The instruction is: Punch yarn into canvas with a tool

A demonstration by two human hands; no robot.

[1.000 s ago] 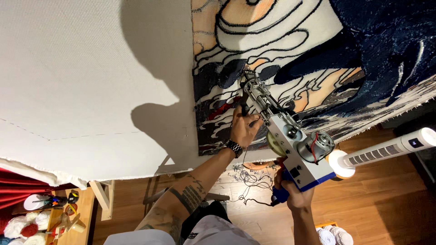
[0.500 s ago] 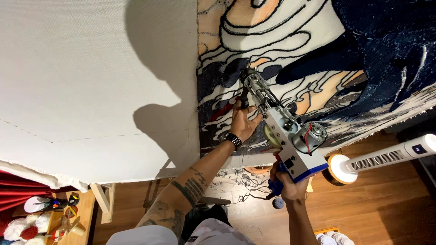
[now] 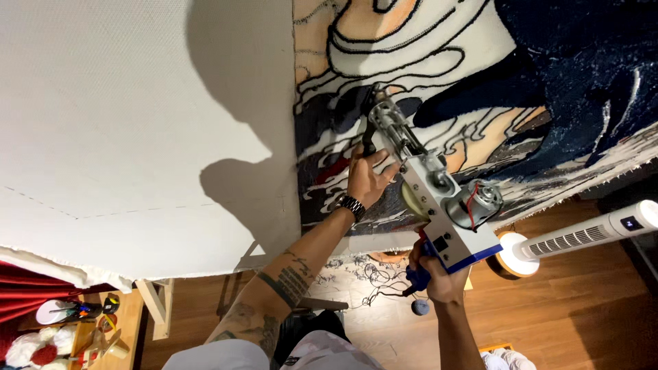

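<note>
A: From the head camera, what is each hand doing?

B: The right hand (image 3: 439, 274) is wrapped tight around the blue grip at the rear of a white-and-silver metal tufting gun (image 3: 428, 185). The left hand (image 3: 367, 179) is further forward, fingers closed on the gun's black front handle just beside the barrel. A dark metal-link wristwatch (image 3: 351, 204) sits on the left wrist, and the forearm below it is tattooed.

A: And where is the gun?

B: It is pressed nose-first against the stretched white backing cloth (image 3: 123, 123), its tip touching the tufted part near that patch's left edge. The small motor with red wires at the gun's rear points toward the camera.

A: What does the tufted part look like?

B: A partly finished tufted rug design (image 3: 439, 48) in cream, peach, black outline and dark navy pile, filling the right half of the cloth. The left half is bare, with the shadow of a head and arm falling on it.

A: Anything around the frame?

B: Below the cloth's lower edge, a pale wooden frame leg (image 3: 161, 305) stands on the brown wooden floor (image 3: 589, 308). A white slim tower fan (image 3: 582, 236) with a round base is near the gun's rear end, at the right. A printed line drawing on paper (image 3: 356, 274) lies under the cloth's lower edge, between the two forearms. In the lower left corner are a red curtain (image 3: 27, 291) and red and white balls of yarn (image 3: 31, 342).
</note>
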